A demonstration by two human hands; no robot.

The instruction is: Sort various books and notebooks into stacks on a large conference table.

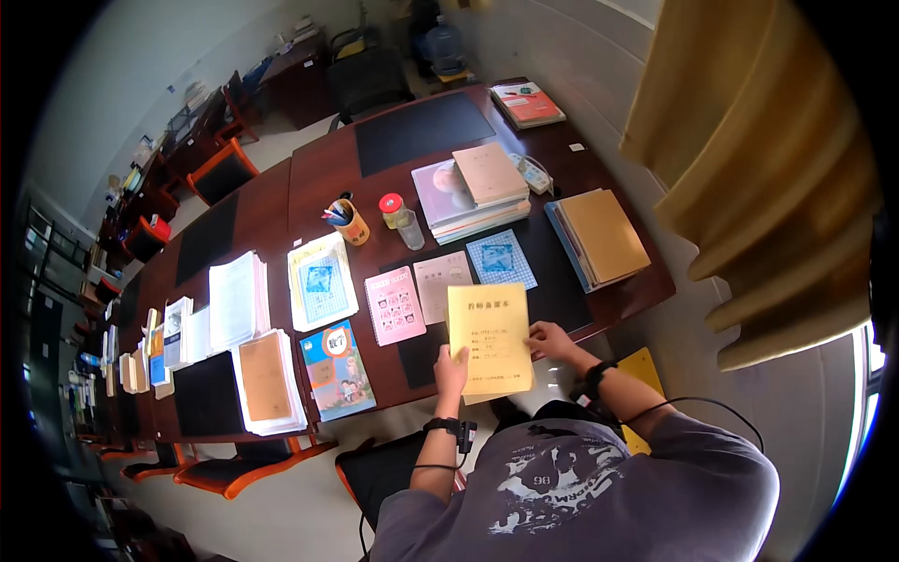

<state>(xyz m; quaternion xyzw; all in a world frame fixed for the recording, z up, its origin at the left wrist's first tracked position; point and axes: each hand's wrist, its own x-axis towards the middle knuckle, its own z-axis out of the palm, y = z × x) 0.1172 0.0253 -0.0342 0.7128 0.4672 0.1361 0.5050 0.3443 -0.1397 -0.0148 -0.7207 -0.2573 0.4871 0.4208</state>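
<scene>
Both hands hold yellow paper-covered booklets (pixel 489 341), at least two overlapping, just over the near edge of the wooden desk. My left hand (pixel 451 372) grips their left edge, thumb on the cover. My right hand (pixel 551 342) has hold of the right edge. Beyond them lie a pink spiral notebook (pixel 395 305), a pale pink booklet (pixel 441 277) and a blue-checked booklet (pixel 501 258). A colourful textbook (pixel 339 372) rests to the left. At the right is a stack topped by a tan folder or booklet (pixel 605 228).
Behind stand a pen cup (pixel 353 228), a red-lidded jar (pixel 392 209), a clear cup (pixel 411 232), a book stack (pixel 442 184) and a power strip (pixel 535 174). Paper piles (pixel 239 298) lie left. A black chair (pixel 383 467) is below the desk edge; a curtain (pixel 758 175) hangs right.
</scene>
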